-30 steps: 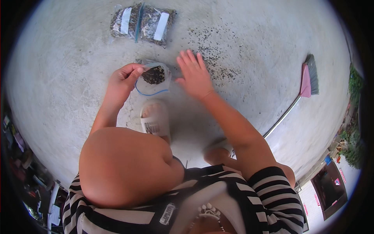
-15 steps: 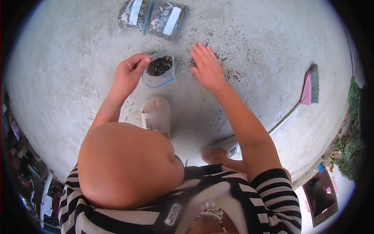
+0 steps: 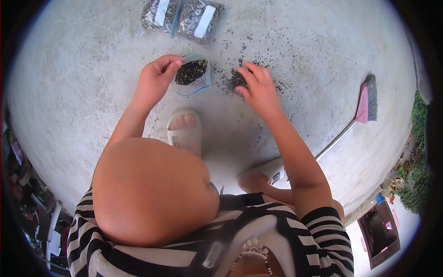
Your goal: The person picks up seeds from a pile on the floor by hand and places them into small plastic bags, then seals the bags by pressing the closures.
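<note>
My left hand [image 3: 156, 82] pinches the upper left rim of a clear zip bag [image 3: 199, 85] between thumb and fingers. The bag's mouth gapes toward me, and dark, seed-like bits [image 3: 191, 71] fill much of it. To the right of the bag, my right hand [image 3: 263, 93] is low over the concrete, fingers curved and apart. Beside its thumb and fingertips lies a small heap of black seed-like bits [image 3: 236, 81]. I see nothing held in that hand. More bits are strewn around and beyond it.
Two filled clear bags with white labels, a left one [image 3: 150, 18] and a right one [image 3: 212, 30], lie at the far side. A broom with a pink head [image 3: 362, 104] rests on the concrete floor [image 3: 83, 92] at right. My sandalled foot [image 3: 184, 134] is just below the open bag.
My right hand has shifted right and nearer to me, its fingers now curled more, and a dark heap shows beside it. The left hand keeps its pinch on the zip bag, which has tilted slightly.
</note>
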Motion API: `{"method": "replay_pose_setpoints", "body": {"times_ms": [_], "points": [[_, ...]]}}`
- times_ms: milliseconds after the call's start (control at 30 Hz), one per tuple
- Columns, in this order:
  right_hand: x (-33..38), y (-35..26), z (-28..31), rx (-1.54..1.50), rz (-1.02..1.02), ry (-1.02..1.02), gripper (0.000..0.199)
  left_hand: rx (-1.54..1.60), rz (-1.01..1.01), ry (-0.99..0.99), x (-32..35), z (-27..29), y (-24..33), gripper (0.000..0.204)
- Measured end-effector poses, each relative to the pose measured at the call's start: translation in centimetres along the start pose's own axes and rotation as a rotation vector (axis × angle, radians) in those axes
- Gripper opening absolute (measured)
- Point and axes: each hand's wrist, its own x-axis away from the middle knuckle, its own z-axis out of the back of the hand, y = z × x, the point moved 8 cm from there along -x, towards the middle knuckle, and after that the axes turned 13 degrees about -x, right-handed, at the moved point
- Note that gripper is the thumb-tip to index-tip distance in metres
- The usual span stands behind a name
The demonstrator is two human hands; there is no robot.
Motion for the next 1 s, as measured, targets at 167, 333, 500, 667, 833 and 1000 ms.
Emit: {"method": "replay_pose_setpoints", "body": {"times_ms": [167,333,500,667,833,1000], "points": [[-0.5,-1.5,-3.5,0.073,-0.031,-0.134,0.040,-0.014,-0.043,0.011,-0.1,0.1,0.5,0.023],[0.6,0.5,-4.4,0.091,-0.073,-0.123,0.026,0.007,-0.055,0.006,-0.4,0.0,0.5,0.023],[-0.3,2.9,-3.4,-0.174,-0.473,-0.144,0.017,-0.015,-0.050,0.018,-0.6,-0.2,1.1,0.023],[-1.8,1.1,-1.8,-0.760,-0.722,-0.026,0.014,0.005,-0.077,0.000,-1.0,-0.7,1.7,0.022],[-6.4,-11.5,-0.7,-0.303,0.089,0.004,0.022,-0.003,-0.088,0.007,-1.2,-0.7,1.8,0.022],[-5.2,-10.6,-0.2,-0.142,0.074,-0.012,0.021,-0.046,-0.112,0.031,-1.2,0.0,1.8,0.022]]}}
